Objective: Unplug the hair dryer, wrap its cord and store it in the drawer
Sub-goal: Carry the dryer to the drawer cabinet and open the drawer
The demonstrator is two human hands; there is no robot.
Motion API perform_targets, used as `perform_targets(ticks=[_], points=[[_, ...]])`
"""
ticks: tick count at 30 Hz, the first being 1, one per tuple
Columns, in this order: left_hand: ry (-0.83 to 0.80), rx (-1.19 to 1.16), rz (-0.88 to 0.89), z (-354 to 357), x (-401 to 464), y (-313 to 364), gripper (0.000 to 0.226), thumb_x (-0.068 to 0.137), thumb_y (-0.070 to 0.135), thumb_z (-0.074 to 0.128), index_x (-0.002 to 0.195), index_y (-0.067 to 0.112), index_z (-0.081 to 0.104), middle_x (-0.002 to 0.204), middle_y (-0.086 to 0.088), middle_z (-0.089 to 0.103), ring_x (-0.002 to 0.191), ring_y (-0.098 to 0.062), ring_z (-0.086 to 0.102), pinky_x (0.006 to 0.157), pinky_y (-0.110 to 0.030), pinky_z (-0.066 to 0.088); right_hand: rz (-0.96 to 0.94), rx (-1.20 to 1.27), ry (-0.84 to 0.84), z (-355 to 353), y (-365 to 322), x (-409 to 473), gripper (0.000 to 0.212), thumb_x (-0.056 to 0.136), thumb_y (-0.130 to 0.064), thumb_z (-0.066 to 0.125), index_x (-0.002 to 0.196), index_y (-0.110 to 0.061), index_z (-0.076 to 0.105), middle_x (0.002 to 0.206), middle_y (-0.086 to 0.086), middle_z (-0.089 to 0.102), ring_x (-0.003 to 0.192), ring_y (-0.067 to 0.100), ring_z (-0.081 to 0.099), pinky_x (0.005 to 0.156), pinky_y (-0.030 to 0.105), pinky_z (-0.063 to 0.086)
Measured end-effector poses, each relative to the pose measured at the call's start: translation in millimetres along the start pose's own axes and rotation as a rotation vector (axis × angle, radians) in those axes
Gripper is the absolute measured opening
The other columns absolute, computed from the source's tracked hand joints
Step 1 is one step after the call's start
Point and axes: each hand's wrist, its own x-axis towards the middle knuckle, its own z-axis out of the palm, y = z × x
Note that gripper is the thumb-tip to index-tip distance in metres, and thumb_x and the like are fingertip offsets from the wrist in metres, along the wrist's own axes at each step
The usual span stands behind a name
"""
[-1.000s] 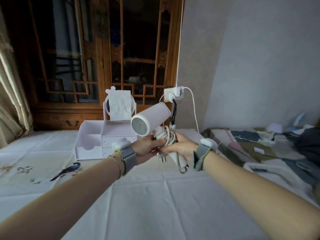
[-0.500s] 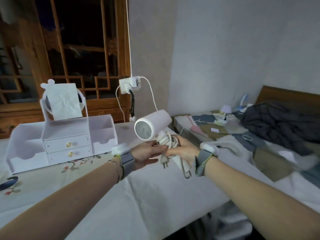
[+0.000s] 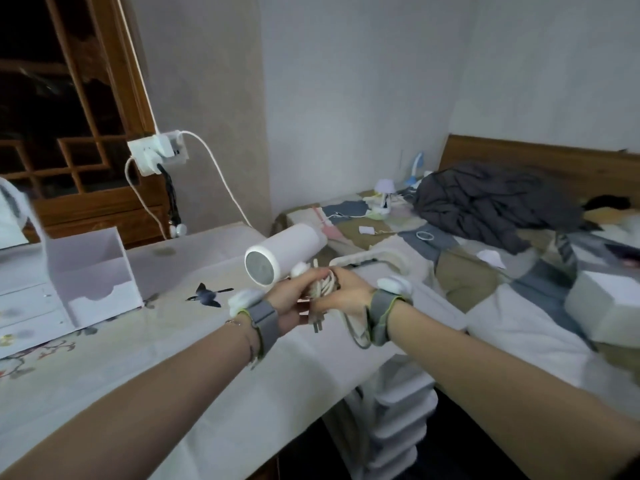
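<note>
a: what changed just now?
b: the view swung right. the white organiser point(image 3: 93, 271) slid to the table's point(image 3: 173, 341) left edge.
a: and the hair dryer point(image 3: 284, 258)?
b: above the table's right edge; cord point(image 3: 323, 287) coiled, plug point(image 3: 317, 323) dangling. left hand point(image 3: 289, 303) and right hand point(image 3: 343, 296) both closed around the handle.
a: so the drawer's next.

Dim, flat indoor light is seen; the window point(image 3: 52, 98) is dark. Motion blur softens everything, and edges are bent by wide-angle distortion.
</note>
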Motion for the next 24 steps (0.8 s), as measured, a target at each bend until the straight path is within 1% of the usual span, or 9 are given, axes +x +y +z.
perform_targets(ticks=[2,5,7,8,11,14,18,21,24], points=[[0.015,0.022,-0.032,10.5,13.3,-2.3,0.014,0.08,0.021,0.068,0.092,0.013,0.064,0.077,-0.009,0.062,0.067,-0.028,0.058,0.065,-0.038,0.05,0.034,-0.027,0.013,-11.9,11.4,0.9,0.03,0.064,-0.001,0.073,0.093,-0.004,0.065,0.081,0.008,0.07,0.08,0.022,0.068,0.082,0.044,0.058],[-0.002,0.052,-0.092,29.6,36.7,-9.6,0.013,0.08,0.021,0.066,0.091,0.014,0.062,0.077,-0.008,0.059,0.064,-0.024,0.056,0.06,-0.034,0.051,0.086,-0.047,0.039,-35.1,32.1,-0.9,0.047,0.061,-0.02,0.081,0.104,-0.011,0.066,0.099,0.008,0.074,0.095,0.022,0.07,0.092,0.045,0.055],[0.014,0.091,-0.123,37.9,51.7,-15.5,0.01,0.081,0.019,0.063,0.089,0.014,0.06,0.074,-0.006,0.058,0.061,-0.021,0.055,0.059,-0.029,0.049,0.149,0.052,0.044,-51.3,45.3,-6.4,0.041,0.076,-0.017,0.078,0.111,-0.022,0.059,0.097,0.004,0.07,0.091,0.019,0.067,0.085,0.037,0.056],[0.021,0.112,-0.138,41.6,59.8,-19.2,0.011,0.08,0.019,0.061,0.089,0.015,0.06,0.073,-0.005,0.058,0.06,-0.02,0.055,0.059,-0.028,0.048,0.212,0.119,0.055,-60.1,52.9,-9.5,0.047,0.081,-0.019,0.075,0.121,-0.026,0.052,0.093,0.003,0.067,0.085,0.017,0.064,0.078,0.032,0.055],[-0.003,0.114,-0.178,49.9,77.6,-27.3,0.02,0.071,0.019,0.062,0.09,0.015,0.057,0.078,-0.006,0.057,0.063,-0.02,0.056,0.056,-0.025,0.05,0.385,0.276,0.105,-85.3,82.0,-14.4,0.068,0.086,-0.027,0.069,0.143,-0.014,0.035,0.092,0.009,0.064,0.079,0.02,0.061,0.072,0.032,0.052],[-0.013,0.08,-0.193,63.3,90.0,-32.9,0.007,0.07,0.018,0.057,0.074,0.016,0.052,0.072,-0.006,0.054,0.06,-0.02,0.053,0.057,-0.024,0.047,0.49,0.288,0.163,-102.2,110.4,-21.2,0.048,0.091,-0.026,0.062,0.132,-0.007,0.046,0.087,0.01,0.064,0.074,0.021,0.062,0.069,0.032,0.052],[-0.068,0.04,-0.211,77.6,107.7,-41.8,0.019,0.065,0.017,0.056,0.083,0.016,0.053,0.075,-0.006,0.058,0.06,-0.019,0.055,0.055,-0.022,0.048,0.588,0.334,0.279,-115.3,146.6,-30.0,0.018,0.096,-0.017,0.053,0.108,-0.003,0.052,0.077,0.012,0.063,0.066,0.022,0.059,0.063,0.033,0.049],[-0.083,-0.009,-0.195,88.5,118.0,-48.7,0.006,0.068,0.011,0.053,0.072,0.013,0.056,0.062,-0.005,0.061,0.056,-0.02,0.054,0.062,-0.027,0.045,0.69,0.325,0.287,-119.0,169.4,-33.7,0.027,0.095,-0.012,0.053,0.119,0.001,0.051,0.075,0.013,0.062,0.063,0.024,0.058,0.061,0.031,0.048],[-0.104,-0.034,-0.215,97.4,126.5,-57.2,0.007,0.066,0.009,0.052,0.069,0.013,0.057,0.06,-0.006,0.059,0.057,-0.022,0.053,0.063,-0.029,0.045,0.761,0.314,0.281,-118.6,187.6,-31.7,0.03,0.095,-0.011,0.052,0.122,0.002,0.049,0.074,0.014,0.061,0.061,0.025,0.058,0.059,0.03,0.045]])
